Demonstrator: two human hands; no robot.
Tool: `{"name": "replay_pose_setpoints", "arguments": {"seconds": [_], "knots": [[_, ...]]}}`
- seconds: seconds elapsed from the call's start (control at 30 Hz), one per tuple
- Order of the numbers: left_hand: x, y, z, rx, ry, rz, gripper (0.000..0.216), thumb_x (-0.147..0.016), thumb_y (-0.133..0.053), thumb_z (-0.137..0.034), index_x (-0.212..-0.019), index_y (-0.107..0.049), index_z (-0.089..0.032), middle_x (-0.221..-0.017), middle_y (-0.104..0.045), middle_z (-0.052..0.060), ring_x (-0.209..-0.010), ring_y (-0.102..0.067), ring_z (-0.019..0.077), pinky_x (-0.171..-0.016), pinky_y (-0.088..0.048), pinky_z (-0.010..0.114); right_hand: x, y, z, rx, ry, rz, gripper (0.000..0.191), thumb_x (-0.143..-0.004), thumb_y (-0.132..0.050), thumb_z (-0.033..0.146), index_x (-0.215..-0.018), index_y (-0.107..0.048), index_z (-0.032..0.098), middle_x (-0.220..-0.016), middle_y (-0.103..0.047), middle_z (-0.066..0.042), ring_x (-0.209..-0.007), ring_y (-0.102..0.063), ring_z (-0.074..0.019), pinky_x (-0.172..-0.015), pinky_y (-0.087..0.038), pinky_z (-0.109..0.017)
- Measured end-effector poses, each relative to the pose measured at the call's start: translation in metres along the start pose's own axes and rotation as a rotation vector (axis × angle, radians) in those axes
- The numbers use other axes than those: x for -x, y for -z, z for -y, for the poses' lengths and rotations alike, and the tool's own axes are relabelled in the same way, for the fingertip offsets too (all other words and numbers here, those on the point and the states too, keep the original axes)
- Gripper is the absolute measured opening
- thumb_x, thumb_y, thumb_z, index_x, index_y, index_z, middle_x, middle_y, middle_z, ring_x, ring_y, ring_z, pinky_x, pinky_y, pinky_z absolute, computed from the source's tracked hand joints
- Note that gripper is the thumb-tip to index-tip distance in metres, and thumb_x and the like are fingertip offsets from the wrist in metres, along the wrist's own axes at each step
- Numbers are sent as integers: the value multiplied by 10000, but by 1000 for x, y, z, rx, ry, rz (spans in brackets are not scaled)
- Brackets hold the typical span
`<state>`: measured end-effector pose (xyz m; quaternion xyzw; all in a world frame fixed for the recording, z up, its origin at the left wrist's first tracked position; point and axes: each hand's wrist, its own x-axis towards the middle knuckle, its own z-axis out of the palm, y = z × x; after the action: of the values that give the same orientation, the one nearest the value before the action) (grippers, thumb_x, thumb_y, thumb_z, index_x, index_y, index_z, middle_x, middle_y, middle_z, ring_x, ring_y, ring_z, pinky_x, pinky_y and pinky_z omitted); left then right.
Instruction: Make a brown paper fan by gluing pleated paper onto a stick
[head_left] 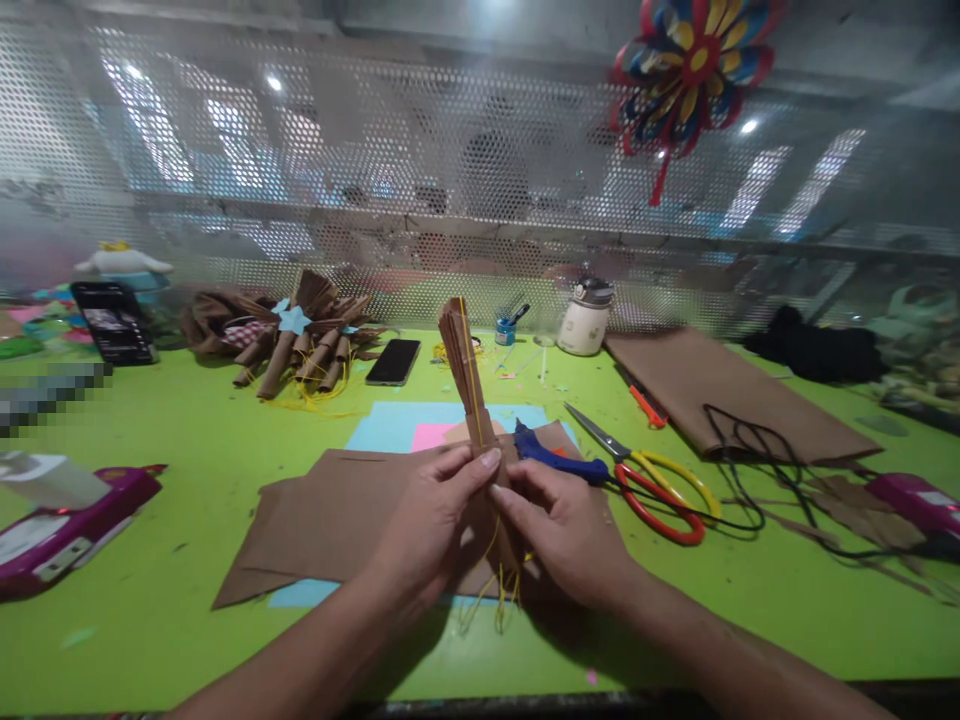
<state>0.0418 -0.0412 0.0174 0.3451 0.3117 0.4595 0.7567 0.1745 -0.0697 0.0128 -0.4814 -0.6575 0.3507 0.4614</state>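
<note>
Upright in front of me is a small brown paper broom (466, 370), its pleated end fanned at the top and a yellow string running down its length. My left hand (431, 505) pinches its narrow lower part from the left, thumb on the front. From the right, my right hand (562, 520) closes its thumb and fingers on the same handle. Loose yellow strings (501, 595) dangle from the bottom. Beneath lie sheets of brown paper (322, 520) over light blue paper (375, 425). A blue glue gun (562, 458) rests just beyond my right hand.
Scissors (652, 485) with red and yellow handles and a black cable (750, 440) lie at the right, near folded brown paper (720, 390) and an orange cutter (646, 405). Finished paper brooms (300, 345), a phone (394, 362) and a white jar (585, 320) sit behind. A purple power strip (82, 530) lies left.
</note>
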Motion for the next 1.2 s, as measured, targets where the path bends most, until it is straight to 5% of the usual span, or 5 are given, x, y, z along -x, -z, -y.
{"name": "replay_pose_setpoints", "arguments": {"seconds": [0.5, 0.7, 0.93, 1.2], "knots": [[-5, -2, -3, 30, -16, -113, 161, -726, -726, -205, -853, -684, -116, -777, -709, 77, -655, -648, 141, -678, -522, 260, -2, -12, -19, -331, -132, 73, 199, -815, -640, 322, -927, -645, 157, -889, -677, -48, -834, -630, -178, -751, -498, -296], [-4, 2, -4, -35, -24, 3, 211, -817, -638, -286, -903, -690, -100, -874, -725, 126, -759, -671, 169, -709, -515, 245, -4, -5, -21, -514, -171, 89, 223, -793, -680, 364, -885, -690, 161, -1063, -639, -70, -920, -612, -174, -808, -489, -287], [-6, 10, -1, -71, -34, 151, 242, -843, -608, -283, -992, -696, -114, -901, -725, 119, -804, -661, 168, -775, -495, 263, -4, -4, -25, -813, -282, 205, 250, -780, -705, 351, -913, -690, 140, -805, -656, -43, -692, -594, -121, -675, -476, -247], [-4, 7, -3, -100, -28, 162, 184, -822, -634, -266, -937, -675, -129, -850, -713, 96, -724, -647, 140, -685, -500, 236, -6, -1, -32, -908, -309, 312, 251, -791, -698, 352, -911, -687, 132, -791, -652, -47, -686, -587, -106, -667, -462, -220]]}}
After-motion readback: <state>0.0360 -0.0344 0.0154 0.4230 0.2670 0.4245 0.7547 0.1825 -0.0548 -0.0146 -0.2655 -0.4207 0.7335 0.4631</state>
